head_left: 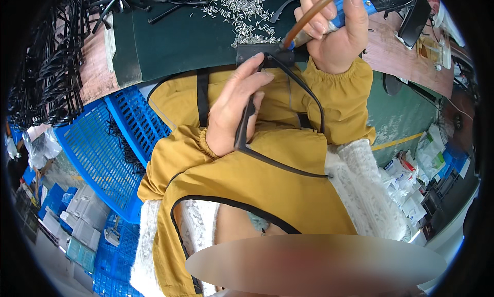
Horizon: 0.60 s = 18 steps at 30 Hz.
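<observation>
My left hand point(232, 109) is closed lightly around a thin black bent frame point(246, 127), its fingertips at a dark block point(250, 55) on the table's near edge. One black arm of the frame runs down and right across my apron. Another black strip point(309, 88) curves from the block to the right. In my right hand point(337, 42) is a blue powered screwdriver point(368, 3) with a black upper end. A brown hose point(311, 14) bends past my fingers to its blue tip point(292, 45), which is close against the block; contact cannot be made out.
Small silvery pins or screws point(236, 9) lie heaped on the dark green mat point(170, 47). A pile of black bent pieces point(46, 70) hangs at the left. Blue baskets point(90, 147) stand below the table. A dark phone-like object point(413, 27) is at the right.
</observation>
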Each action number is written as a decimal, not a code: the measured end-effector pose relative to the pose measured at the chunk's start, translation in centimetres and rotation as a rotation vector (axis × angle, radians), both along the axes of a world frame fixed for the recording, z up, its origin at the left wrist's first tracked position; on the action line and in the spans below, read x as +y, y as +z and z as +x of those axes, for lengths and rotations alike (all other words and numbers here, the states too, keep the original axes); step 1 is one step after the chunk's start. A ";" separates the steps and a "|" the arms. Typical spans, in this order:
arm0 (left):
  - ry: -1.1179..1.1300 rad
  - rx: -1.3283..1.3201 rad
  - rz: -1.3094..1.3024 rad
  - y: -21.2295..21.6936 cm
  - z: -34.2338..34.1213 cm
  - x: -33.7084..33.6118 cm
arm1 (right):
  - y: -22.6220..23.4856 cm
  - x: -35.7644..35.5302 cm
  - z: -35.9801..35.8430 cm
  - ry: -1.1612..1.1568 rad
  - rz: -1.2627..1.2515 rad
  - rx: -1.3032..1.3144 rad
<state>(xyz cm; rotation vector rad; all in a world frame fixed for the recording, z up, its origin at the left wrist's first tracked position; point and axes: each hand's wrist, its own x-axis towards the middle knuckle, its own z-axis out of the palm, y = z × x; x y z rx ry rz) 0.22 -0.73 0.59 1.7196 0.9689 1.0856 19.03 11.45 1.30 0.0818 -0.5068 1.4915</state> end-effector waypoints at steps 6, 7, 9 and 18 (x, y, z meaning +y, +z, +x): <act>-0.101 0.129 0.000 -0.5 -0.7 -0.4 | 0.3 -0.5 0.1 -0.123 0.019 -0.319; -0.093 0.111 0.018 -0.7 -0.6 -0.3 | 0.5 -0.8 0.3 -0.204 -0.035 -0.546; -0.077 0.063 0.055 -1.0 -0.5 0.0 | 0.6 -1.4 0.4 -0.194 -0.086 -0.513; -0.034 -0.075 0.045 -2.7 -0.3 -0.3 | -0.4 -1.5 0.0 -0.119 -0.246 -0.510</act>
